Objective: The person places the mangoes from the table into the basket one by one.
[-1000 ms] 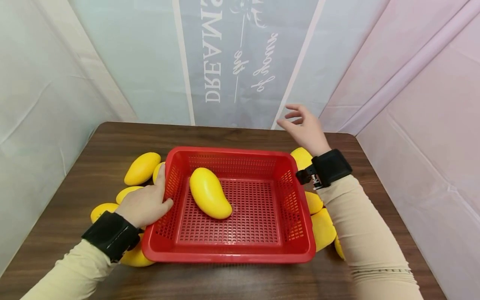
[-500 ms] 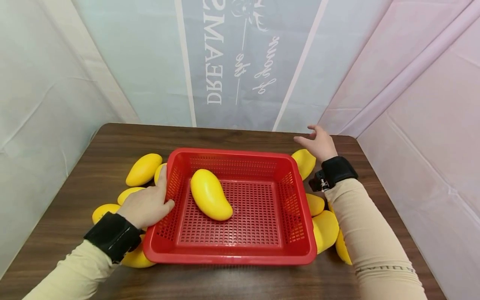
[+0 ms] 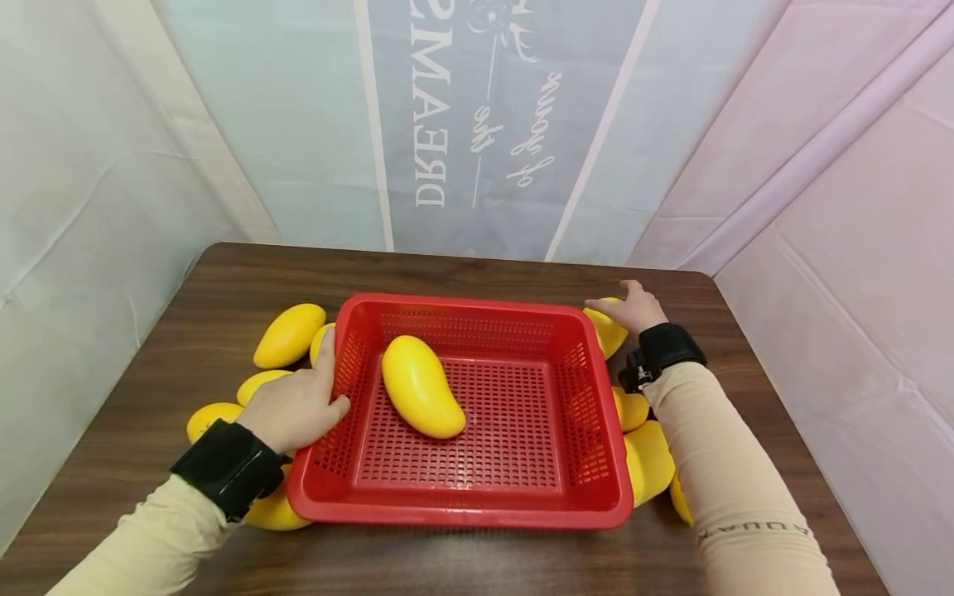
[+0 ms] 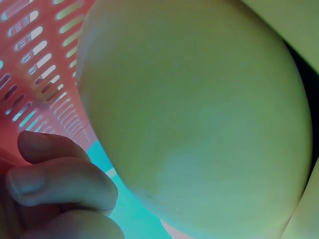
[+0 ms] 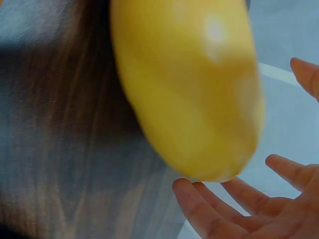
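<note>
A red plastic basket [image 3: 462, 515] with slotted walls stands mid-table, and one yellow mango [image 3: 422, 386] lies in it. My left hand [image 3: 298, 407] grips the basket's left rim, thumb over the inside. In the left wrist view its curled fingers [image 4: 55, 181] lie against the slotted wall, beside a large mango [image 4: 194, 114] close to the camera. At the back right, my right hand [image 3: 632, 310] reaches over a yellow mango [image 3: 607, 329]. The right wrist view shows its fingers spread, with fingertips right at the end of that mango [image 5: 194, 99].
Several mangoes lie left of the basket, among them one mango [image 3: 289, 335] at the back. More lie along the right side, such as a mango [image 3: 650, 459] near the front. A printed cloth [image 3: 477, 124] hangs behind the wooden table [image 3: 477, 567].
My right hand has come down and to the right, from above the table's back edge to the back-right mango. The left hand keeps its hold on the basket.
</note>
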`<state>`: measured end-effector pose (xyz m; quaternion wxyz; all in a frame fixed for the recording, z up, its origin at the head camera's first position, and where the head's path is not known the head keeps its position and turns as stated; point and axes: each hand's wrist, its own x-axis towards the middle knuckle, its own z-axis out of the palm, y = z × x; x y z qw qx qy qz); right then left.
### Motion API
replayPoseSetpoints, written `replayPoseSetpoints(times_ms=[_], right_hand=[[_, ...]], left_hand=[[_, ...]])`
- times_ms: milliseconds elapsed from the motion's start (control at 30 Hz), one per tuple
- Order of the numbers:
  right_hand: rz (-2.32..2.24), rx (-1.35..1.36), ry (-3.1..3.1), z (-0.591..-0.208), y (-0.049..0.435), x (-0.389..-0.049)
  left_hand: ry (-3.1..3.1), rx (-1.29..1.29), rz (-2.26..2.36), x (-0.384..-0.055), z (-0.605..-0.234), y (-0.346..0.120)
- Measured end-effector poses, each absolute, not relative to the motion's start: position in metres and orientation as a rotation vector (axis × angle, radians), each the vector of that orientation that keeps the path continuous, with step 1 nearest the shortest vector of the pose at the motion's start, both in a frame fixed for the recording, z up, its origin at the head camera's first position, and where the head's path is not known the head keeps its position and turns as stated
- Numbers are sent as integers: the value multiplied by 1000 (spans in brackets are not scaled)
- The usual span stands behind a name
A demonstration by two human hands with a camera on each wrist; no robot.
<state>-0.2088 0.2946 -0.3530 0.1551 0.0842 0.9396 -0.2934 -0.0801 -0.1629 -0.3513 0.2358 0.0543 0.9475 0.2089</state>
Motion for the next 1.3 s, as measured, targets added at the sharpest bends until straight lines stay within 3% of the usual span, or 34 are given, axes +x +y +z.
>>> replayPoseSetpoints(times_ms=[1300], right_hand=[[-1004, 310, 2506, -368, 301, -206]], left_hand=[[2630, 159, 559, -81, -351, -163]])
